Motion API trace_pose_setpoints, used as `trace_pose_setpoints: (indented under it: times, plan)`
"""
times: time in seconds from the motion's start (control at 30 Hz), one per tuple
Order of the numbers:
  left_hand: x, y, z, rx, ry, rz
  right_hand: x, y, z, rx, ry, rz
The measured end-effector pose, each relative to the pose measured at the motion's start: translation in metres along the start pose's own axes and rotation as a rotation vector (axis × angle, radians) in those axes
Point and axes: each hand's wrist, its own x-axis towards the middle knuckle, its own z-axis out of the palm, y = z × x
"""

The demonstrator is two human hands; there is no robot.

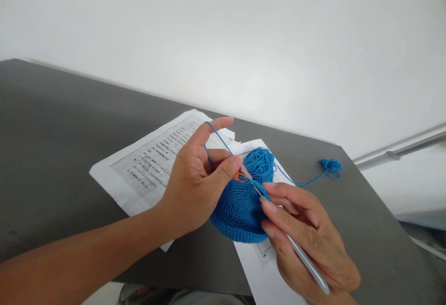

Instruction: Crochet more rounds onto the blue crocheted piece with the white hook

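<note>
A round blue crochet piece [239, 210], worked in rings, hangs between my hands above the table. My left hand [197, 182] pinches its upper edge between thumb and fingers, and blue yarn runs over the raised index finger. An orange stitch marker [239, 176] sits at that edge, close to the left thumb. In my right hand [306, 235] is a crochet hook [308, 265] with a grey handle. Its metal tip meets the edge of the piece near the marker. The right fingertips also touch that edge.
Printed sheets of paper [120, 170] lie on the dark grey table [62, 133] under my hands. Behind the piece rests a loose heap of blue yarn [260, 163]. A strand leads right to a small yarn tangle [331, 168]. A white wall [223, 40] stands behind the table.
</note>
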Motion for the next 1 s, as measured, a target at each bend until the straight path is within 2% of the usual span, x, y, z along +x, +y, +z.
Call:
trace_pose_setpoints:
  times: [0.13,0.27,0.4,0.47,0.5,0.53,0.67,0.83,1.0]
  plan:
    - [0.000,0.002,0.002,0.049,0.000,-0.001,-0.001,-0.004,0.002,-0.053,0.029,-0.023]
    - [0.000,0.000,0.002,0.102,0.047,0.010,0.001,-0.009,0.009,-0.091,0.030,0.005]
    - [-0.002,-0.003,0.001,0.139,0.077,0.049,-0.001,-0.013,0.018,-0.071,0.123,0.073]
    - [-0.004,-0.002,0.002,0.165,0.092,0.083,-0.002,-0.014,0.016,-0.077,0.125,0.092]
    - [-0.005,-0.001,0.002,0.178,0.095,0.101,-0.002,-0.014,0.014,-0.091,0.106,0.093]
    - [-0.006,0.001,0.002,0.197,0.097,0.115,-0.002,-0.014,0.010,-0.135,0.025,0.051]
    - [-0.010,0.005,0.004,0.310,0.107,0.179,-0.003,-0.012,-0.002,-0.232,-0.031,-0.003]
    - [-0.013,0.005,0.004,0.339,0.108,0.217,-0.004,-0.008,-0.003,-0.122,-0.036,-0.033]
    - [-0.017,0.008,0.004,0.410,0.101,0.246,-0.007,-0.007,0.000,0.051,0.027,0.059]
